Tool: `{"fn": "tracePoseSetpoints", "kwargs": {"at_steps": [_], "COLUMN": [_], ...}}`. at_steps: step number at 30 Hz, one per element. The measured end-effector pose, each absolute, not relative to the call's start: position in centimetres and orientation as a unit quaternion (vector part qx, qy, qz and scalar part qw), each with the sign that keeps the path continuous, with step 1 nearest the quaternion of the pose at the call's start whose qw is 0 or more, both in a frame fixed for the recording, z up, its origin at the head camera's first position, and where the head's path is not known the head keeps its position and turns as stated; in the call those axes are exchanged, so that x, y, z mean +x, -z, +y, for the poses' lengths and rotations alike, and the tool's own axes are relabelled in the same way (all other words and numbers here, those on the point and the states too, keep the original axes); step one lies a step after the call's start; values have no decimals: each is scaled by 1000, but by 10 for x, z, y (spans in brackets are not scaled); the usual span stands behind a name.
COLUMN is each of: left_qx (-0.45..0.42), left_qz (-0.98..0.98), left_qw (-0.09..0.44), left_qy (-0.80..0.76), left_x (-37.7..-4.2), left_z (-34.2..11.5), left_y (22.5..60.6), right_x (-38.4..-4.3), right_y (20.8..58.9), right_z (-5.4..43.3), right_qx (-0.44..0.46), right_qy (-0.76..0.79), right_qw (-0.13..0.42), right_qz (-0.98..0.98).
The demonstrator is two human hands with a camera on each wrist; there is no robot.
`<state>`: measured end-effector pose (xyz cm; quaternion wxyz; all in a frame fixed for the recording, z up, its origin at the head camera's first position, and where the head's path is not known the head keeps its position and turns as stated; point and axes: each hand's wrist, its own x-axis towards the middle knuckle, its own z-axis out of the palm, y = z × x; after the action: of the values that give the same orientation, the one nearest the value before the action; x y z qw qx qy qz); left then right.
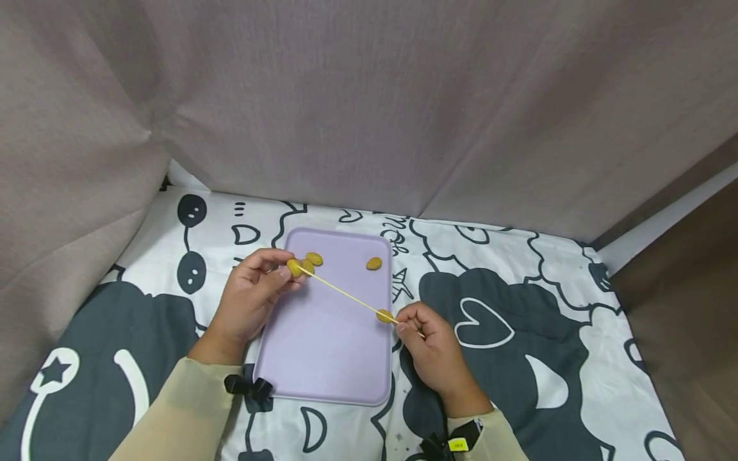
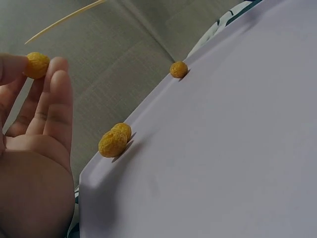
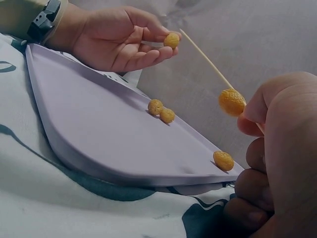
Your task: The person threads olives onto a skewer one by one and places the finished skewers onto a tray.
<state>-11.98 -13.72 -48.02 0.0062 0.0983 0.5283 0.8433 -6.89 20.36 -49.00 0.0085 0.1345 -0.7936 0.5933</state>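
1. Progress looks early to us: of the five wrinkled yellow pieces we count, one, the threaded piece (image 3: 231, 102), appears to be on the thin stick (image 1: 340, 290), close to the right hand (image 1: 429, 349).
2. Four are off the stick, as far as the views show. We see the held piece (image 3: 171, 40) raised in the left hand (image 1: 254, 291), near the stick's pointed tip; both wrist views show a slight gap there, so we judge that it is not yet pierced.
3. Three lie on the lilac tray (image 1: 323, 358): the paired pieces (image 3: 167, 115), touching or nearly so, towards its far left corner, and the lone piece (image 1: 374, 264) near the far right one.
4. On the left, we see thumb and fingertips pinching the held piece, the other fingers loosely extended. On the right, thumb and forefinger pinch the stick just behind the threaded piece, with the remaining fingers curled in.
5. Each piece looks small, rounded to slightly oval and golden yellow, its skin creased. The stick looks pale, straight and slender, slanting above the tray; whether its tip is sharp we cannot tell.
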Motion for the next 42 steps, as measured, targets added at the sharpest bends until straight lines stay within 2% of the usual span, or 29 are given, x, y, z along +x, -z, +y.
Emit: {"fn": "tracePoseSetpoints", "kwargs": {"at_steps": [19, 42], "left_qx": [143, 136], "left_qz": [491, 509], "left_qw": [-27, -25], "left_qy": [-859, -850], "left_x": [-118, -118], "left_z": [-135, -138], "left_y": [483, 481], "right_x": [-69, -69], "right_y": [489, 490], "right_z": [204, 204], "right_qx": [135, 132], "right_qy": [-587, -575], "right_qw": [3, 2], "right_qz": [-798, -807]}}
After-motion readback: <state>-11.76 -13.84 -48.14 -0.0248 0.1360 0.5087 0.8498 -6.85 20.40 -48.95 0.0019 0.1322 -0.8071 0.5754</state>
